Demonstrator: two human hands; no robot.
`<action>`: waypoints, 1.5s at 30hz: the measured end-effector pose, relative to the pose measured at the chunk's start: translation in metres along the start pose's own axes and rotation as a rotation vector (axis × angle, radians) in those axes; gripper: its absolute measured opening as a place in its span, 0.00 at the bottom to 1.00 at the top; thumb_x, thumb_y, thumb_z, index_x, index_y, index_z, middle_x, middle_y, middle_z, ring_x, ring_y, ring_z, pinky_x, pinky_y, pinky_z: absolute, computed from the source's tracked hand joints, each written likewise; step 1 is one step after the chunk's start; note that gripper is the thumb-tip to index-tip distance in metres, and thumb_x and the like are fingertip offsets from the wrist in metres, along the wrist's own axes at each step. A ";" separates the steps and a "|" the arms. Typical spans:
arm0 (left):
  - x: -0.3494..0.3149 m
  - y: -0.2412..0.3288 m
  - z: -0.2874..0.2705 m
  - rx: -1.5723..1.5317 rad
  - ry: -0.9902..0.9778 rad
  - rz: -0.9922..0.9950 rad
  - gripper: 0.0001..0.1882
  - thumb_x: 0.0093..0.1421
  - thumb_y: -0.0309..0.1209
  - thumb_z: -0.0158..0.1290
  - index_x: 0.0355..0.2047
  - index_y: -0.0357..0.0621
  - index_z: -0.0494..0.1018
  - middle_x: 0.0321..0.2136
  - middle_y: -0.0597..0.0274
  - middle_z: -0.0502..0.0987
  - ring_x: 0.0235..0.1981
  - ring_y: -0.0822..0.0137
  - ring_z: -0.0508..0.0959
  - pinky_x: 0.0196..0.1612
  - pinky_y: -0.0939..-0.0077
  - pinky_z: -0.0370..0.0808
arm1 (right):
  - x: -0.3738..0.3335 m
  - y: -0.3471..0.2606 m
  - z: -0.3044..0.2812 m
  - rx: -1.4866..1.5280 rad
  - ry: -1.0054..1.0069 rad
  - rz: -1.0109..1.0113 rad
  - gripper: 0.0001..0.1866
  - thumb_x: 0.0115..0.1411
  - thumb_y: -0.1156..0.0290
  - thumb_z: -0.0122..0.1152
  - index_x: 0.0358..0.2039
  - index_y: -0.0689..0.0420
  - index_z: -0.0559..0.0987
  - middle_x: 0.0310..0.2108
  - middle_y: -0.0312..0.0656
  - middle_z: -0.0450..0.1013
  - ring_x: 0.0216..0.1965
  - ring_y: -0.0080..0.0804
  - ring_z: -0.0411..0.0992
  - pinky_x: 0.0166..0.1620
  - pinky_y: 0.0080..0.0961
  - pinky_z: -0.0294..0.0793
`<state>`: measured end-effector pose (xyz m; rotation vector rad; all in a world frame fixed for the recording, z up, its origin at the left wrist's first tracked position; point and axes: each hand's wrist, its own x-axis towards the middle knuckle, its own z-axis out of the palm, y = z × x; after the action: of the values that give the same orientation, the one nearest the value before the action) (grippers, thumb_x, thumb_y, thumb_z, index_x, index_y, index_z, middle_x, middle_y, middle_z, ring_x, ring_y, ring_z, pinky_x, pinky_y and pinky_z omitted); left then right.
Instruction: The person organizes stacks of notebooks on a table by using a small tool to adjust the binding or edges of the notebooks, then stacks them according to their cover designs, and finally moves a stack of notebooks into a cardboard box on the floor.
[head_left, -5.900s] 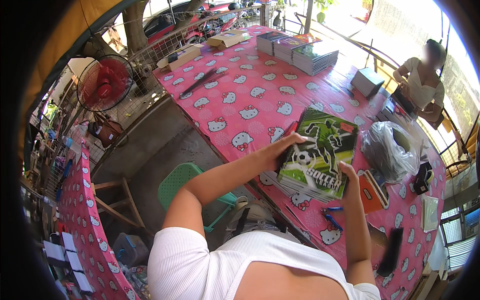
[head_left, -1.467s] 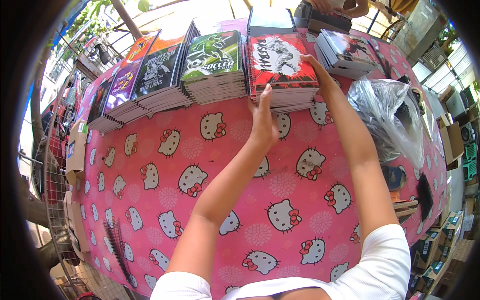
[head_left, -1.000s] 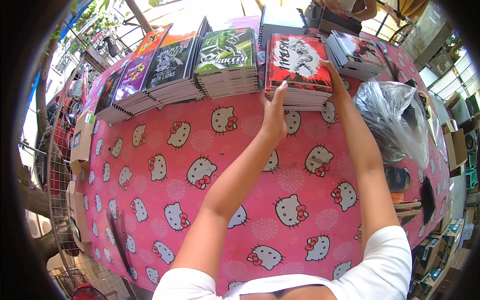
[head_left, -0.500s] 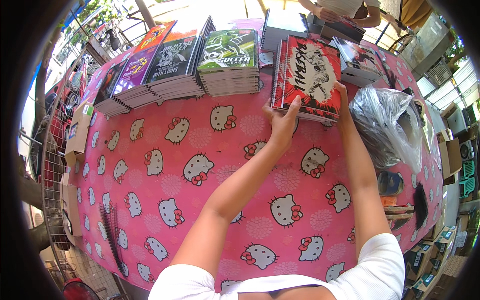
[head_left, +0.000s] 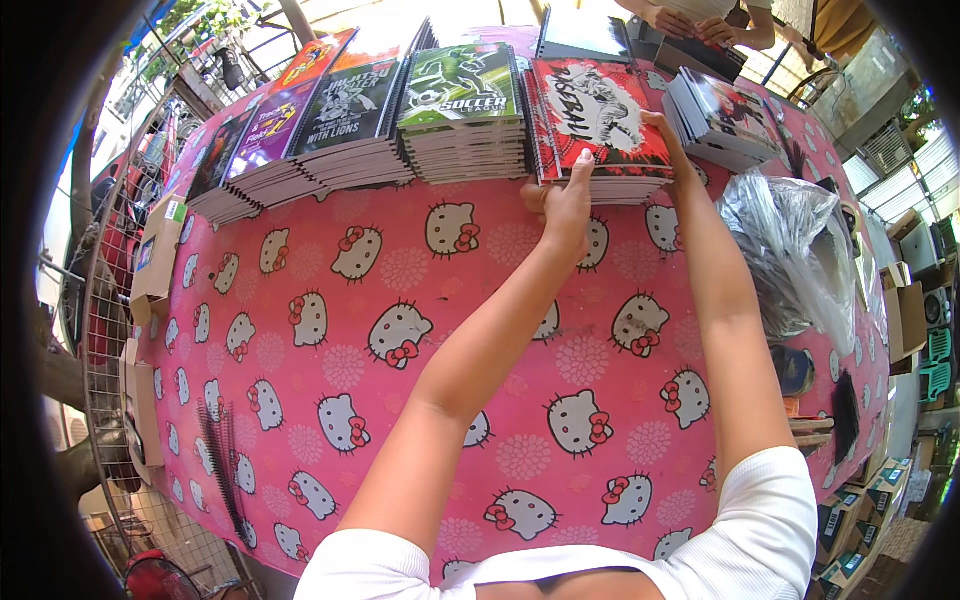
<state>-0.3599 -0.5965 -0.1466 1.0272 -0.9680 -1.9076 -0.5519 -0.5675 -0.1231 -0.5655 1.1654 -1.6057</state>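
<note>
A stack of spiral-bound notebooks (head_left: 592, 110) with a red cover and a drawn ball player stands at the far side of the table, right of centre. My left hand (head_left: 565, 208) grips its near left corner, the thumb up on the cover and the fingers curled at the side. Against the right edge lies my right hand (head_left: 668, 143), its fingers partly hidden beyond the stack. Just to the left is a stack of green-covered notebooks (head_left: 460, 90). Another stack of notebooks (head_left: 722, 120) stands to the right.
More notebooks, dark (head_left: 350, 110) and purple (head_left: 270, 125), stand in stacks at the far left. A clear plastic bag (head_left: 790, 250) lies at the right, black binding coils (head_left: 222, 465) at the near left. Across the table are another person's hands (head_left: 690, 25). A pink patterned cloth (head_left: 340, 380) covers the table.
Both hands have moved the red notebook stack away from me and slightly left, beside the green stack. It has turned and sits squarer to the row. Both hands still hold it.
</note>
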 end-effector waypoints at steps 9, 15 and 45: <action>0.004 0.000 0.006 0.051 0.173 0.001 0.32 0.52 0.50 0.59 0.49 0.43 0.62 0.47 0.61 0.62 0.50 0.70 0.60 0.55 0.66 0.56 | -0.008 -0.014 0.018 -0.083 -0.036 0.060 0.20 0.58 0.55 0.53 0.42 0.58 0.74 0.36 0.41 0.76 0.28 0.25 0.76 0.30 0.21 0.76; -0.003 0.010 -0.019 0.059 -0.135 -0.060 0.44 0.50 0.54 0.58 0.58 0.42 0.52 0.57 0.58 0.57 0.59 0.66 0.54 0.60 0.60 0.48 | -0.025 -0.036 0.009 -0.234 0.121 0.033 0.27 0.57 0.51 0.56 0.48 0.60 0.70 0.42 0.45 0.73 0.40 0.29 0.73 0.43 0.27 0.73; -0.411 -0.150 0.200 1.929 -0.429 0.729 0.30 0.48 0.37 0.57 0.54 0.57 0.64 0.54 0.57 0.65 0.59 0.50 0.60 0.58 0.39 0.51 | -0.664 0.129 -0.070 -1.577 0.421 -0.527 0.19 0.47 0.66 0.62 0.41 0.55 0.74 0.43 0.46 0.68 0.46 0.41 0.66 0.49 0.42 0.60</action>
<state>-0.4113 -0.1248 -0.0686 0.7776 -2.9945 -0.0812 -0.3096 0.0677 -0.1450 -1.6465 2.7101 -0.8665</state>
